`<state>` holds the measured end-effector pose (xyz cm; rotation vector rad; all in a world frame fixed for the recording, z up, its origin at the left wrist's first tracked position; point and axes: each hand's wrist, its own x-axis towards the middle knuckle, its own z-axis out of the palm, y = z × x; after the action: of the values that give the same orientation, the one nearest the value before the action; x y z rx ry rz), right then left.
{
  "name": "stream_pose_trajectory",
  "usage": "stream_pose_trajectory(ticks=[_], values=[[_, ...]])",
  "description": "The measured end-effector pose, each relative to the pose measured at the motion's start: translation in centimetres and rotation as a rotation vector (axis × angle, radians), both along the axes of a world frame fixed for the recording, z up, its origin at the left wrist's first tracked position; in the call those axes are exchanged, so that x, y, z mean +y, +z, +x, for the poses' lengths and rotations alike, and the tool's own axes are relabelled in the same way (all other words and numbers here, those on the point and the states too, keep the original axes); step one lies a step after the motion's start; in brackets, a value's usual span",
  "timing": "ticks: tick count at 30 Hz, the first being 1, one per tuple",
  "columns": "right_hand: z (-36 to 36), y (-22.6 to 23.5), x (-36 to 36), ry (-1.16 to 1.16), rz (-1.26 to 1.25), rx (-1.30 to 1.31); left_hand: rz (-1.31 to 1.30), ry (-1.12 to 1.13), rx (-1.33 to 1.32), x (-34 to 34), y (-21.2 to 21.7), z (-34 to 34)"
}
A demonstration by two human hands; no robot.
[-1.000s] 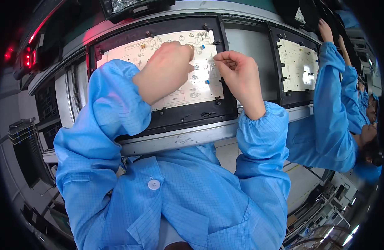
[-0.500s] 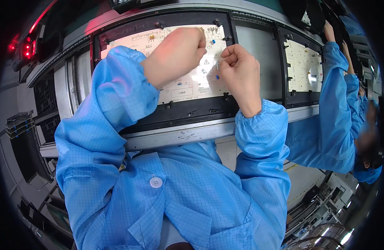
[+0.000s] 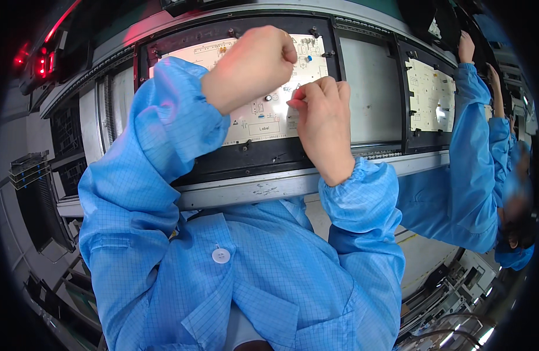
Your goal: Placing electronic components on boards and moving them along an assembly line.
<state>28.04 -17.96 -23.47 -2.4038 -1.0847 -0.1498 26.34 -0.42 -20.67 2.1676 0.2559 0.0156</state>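
A pale printed circuit board (image 3: 278,112) lies in a black carrier frame (image 3: 222,167) in front of me. Over its upper middle is my left hand (image 3: 253,65), fingers curled down and closed; whatever they hold, if anything, is hidden behind the hand. My right hand (image 3: 326,117) hovers over the board's right part, thumb and fingertips pinched together, and I cannot make out anything between them. Small parts stand on the board: a blue disc-shaped component (image 3: 309,58) right of my left fingertips, and a dark round component (image 3: 268,98) below that hand.
The carrier sits on a metal conveyor rail (image 3: 269,188). Farther right, a second carrier holds another board (image 3: 424,93), with a co-worker's blue-sleeved arm (image 3: 474,117) beside it. Red lights glow on a device (image 3: 44,64) at the far left.
My right hand has moved left and slightly down over the board. My left hand has risen a little to the right. Carrier and board have shifted slightly right in view.
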Motion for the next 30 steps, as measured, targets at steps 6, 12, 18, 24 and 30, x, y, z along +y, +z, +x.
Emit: stream_pose_trajectory(ticks=[6,12,18,24,30], values=[[1.2,-0.3,-1.4,-0.066,0.223,0.127,0.057,-0.091,0.06,-2.1,-2.2,1.4],[3.6,0.6,-3.2,-0.114,0.224,0.134,0.01,-0.07,0.086,-3.1,-1.7,2.4],[8.0,-0.6,-2.4,-0.044,0.167,-0.016,0.093,-0.142,0.139,-3.8,-1.8,2.5],[8.8,-1.6,-1.8,-0.049,0.253,0.037,0.064,-0.103,0.097,-4.4,-1.3,2.5],[9.1,-1.6,-2.1,-0.066,0.271,-0.038,0.181,-0.09,0.024,-5.2,-1.6,2.2]])
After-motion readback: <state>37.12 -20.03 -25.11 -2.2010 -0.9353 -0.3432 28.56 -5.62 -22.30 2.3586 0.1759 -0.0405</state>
